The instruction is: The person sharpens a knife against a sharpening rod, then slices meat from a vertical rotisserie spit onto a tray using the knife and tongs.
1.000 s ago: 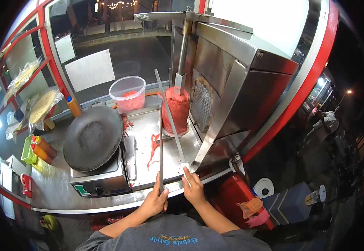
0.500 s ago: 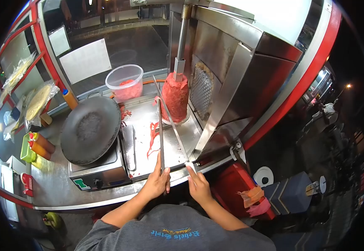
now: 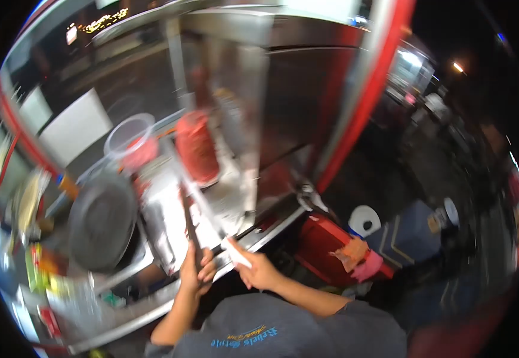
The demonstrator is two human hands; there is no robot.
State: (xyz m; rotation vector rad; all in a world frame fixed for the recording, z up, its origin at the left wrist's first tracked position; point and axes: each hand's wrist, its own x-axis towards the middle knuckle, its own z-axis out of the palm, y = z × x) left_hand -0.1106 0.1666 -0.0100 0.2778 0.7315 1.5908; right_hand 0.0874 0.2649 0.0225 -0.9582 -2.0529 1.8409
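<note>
Near the counter's front edge, my left hand is closed round a dark rod that points up over the metal tray. To its right, my right hand grips the white handle of a long knife, whose blade is smeared by motion and reaches up and left across the tray. Beyond both tools a red cone of meat stands upright at the back of the tray, beside the metal grill housing. Red scraps near the tray's left side are blurred.
A round black pan sits at the left on a burner. Behind it stands a clear tub with red contents. Sauce bottles are at the far left. A red box with cloths is at the right.
The view has swung right and blurred, so the counter, pan and meat appear farther left. Both hands still hold their tools, and the rod and knife no longer visibly cross.
</note>
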